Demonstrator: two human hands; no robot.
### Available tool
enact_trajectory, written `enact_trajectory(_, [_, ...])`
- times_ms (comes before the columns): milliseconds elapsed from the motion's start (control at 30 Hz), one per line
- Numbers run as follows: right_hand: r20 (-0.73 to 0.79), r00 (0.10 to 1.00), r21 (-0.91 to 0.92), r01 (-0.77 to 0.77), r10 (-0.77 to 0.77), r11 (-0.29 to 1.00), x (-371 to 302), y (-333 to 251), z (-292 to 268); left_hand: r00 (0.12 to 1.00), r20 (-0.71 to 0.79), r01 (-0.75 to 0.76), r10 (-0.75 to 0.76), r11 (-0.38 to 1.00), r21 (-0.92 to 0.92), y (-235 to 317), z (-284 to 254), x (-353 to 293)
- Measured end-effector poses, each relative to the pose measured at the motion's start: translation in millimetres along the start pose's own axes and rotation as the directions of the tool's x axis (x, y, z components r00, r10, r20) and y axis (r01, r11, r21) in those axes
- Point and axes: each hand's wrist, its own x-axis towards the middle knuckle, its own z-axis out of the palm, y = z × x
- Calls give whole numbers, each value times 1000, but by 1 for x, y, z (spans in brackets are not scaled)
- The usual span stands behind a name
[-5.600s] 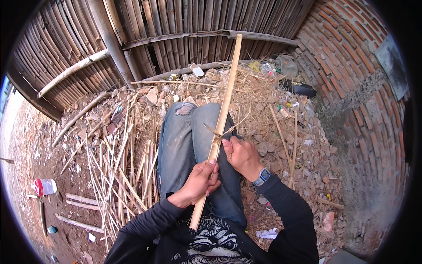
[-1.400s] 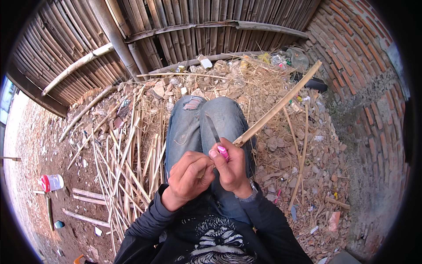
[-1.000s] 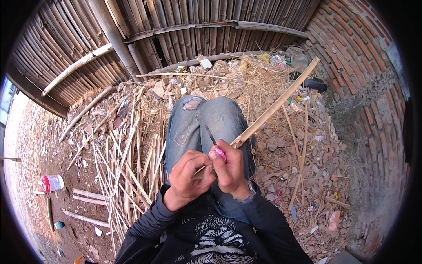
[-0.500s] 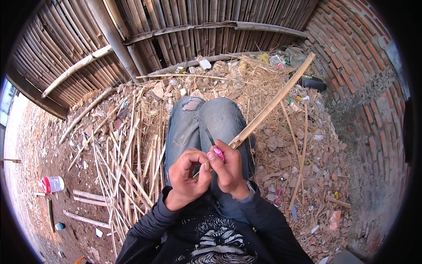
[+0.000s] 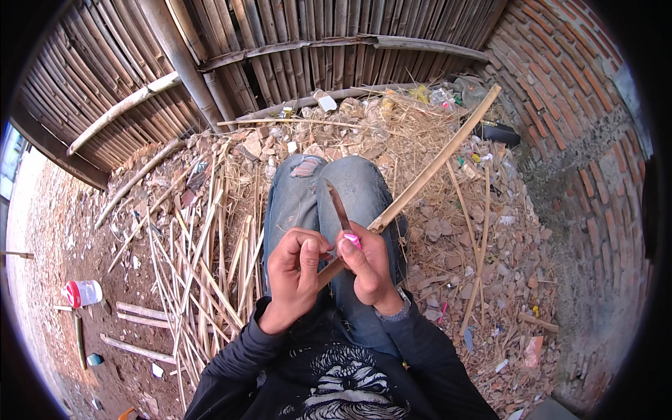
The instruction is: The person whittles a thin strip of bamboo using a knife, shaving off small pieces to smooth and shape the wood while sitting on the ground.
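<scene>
My right hand [image 5: 367, 269] is closed around a knife with a pink handle [image 5: 351, 239], its narrow dark blade [image 5: 337, 204] pointing up and away over my knees. A long split bamboo strip [image 5: 437, 162] runs from the far right, under my right hand, and reappears at its near end between my hands above my lap. My left hand [image 5: 295, 269] is right beside the other, fingers curled in and thumb raised along them. Whatever is at its fingertips is too small to make out. Beneath are my knees in worn jeans [image 5: 290, 199].
Many thin bamboo strips [image 5: 203, 266] lie piled on the ground to the left. A clear tub with a red rim [image 5: 84, 294] is farther left. Rubble and straw [image 5: 434, 238] cover the ground ahead and right. A bamboo fence [image 5: 301, 70] and a brick wall [image 5: 595, 175] border the spot.
The knife blade has swung more upright, and its pink handle has risen slightly. My left thumb has lifted from its pinch, and the strip's near end shows more between my hands.
</scene>
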Motion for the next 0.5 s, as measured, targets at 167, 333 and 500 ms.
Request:
enact_trajectory(167, [-4, 997, -59, 79, -79, 995, 1, 5, 0, 972, 48, 233, -228, 966, -116, 20, -6, -4])
enact_trajectory(333, [10, 995, -109, 100, -99, 989, 1, 5, -1, 959, 200, 211, -198, 976, -44, 26, -9, -1])
enact_trajectory(500, [44, 996, -26, 73, -72, 997, 1, 1, -3, 944, 238, 258, -229, 961, -97, 24, -11, -3])
